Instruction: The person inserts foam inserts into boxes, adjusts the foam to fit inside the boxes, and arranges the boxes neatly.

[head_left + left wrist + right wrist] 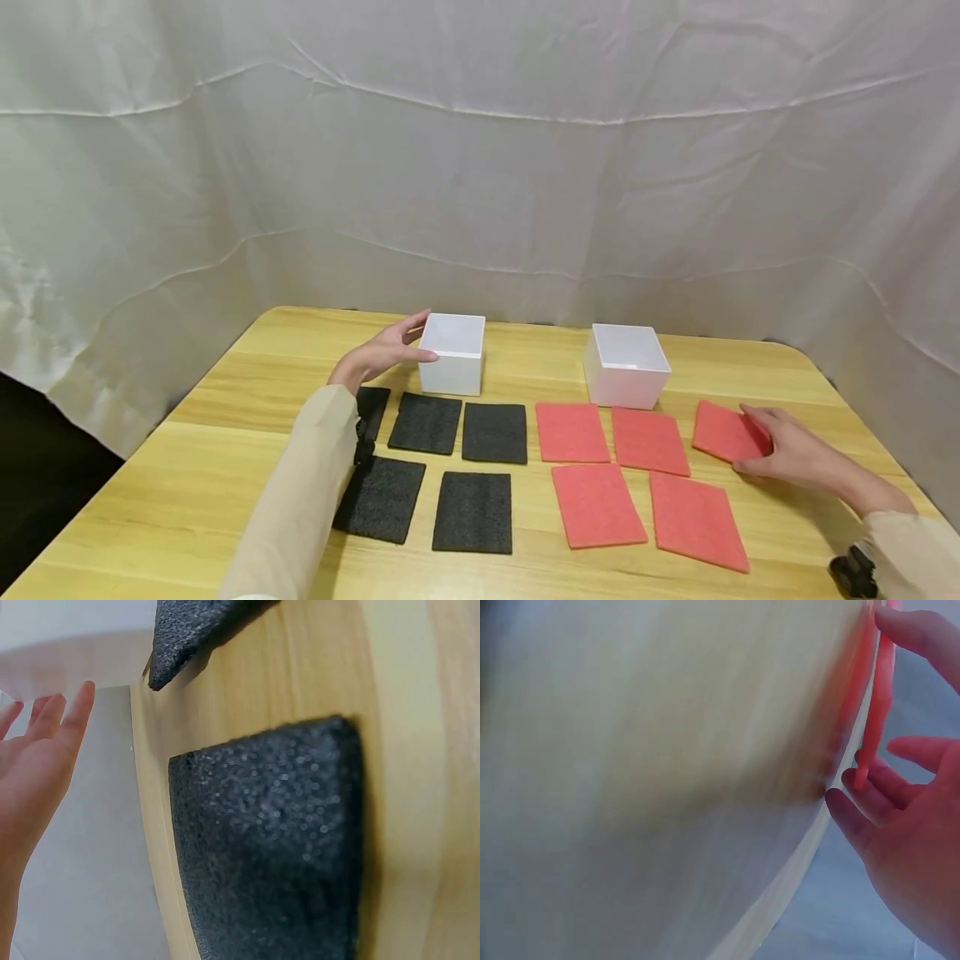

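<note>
Wooden table, thin red foam sheet edge-lifted, right hand fingers pinching it, left hand fingers spread.

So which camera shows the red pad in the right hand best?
The head view: the whole red pad shows, right hand lifting its edge. The right wrist view shows only its thin edge between fingers. The left wrist view misses it.

Staged recording setup, not a lived-in room: wrinkled white cloth backdrop encloses a light wooden desk on three sides.
</note>
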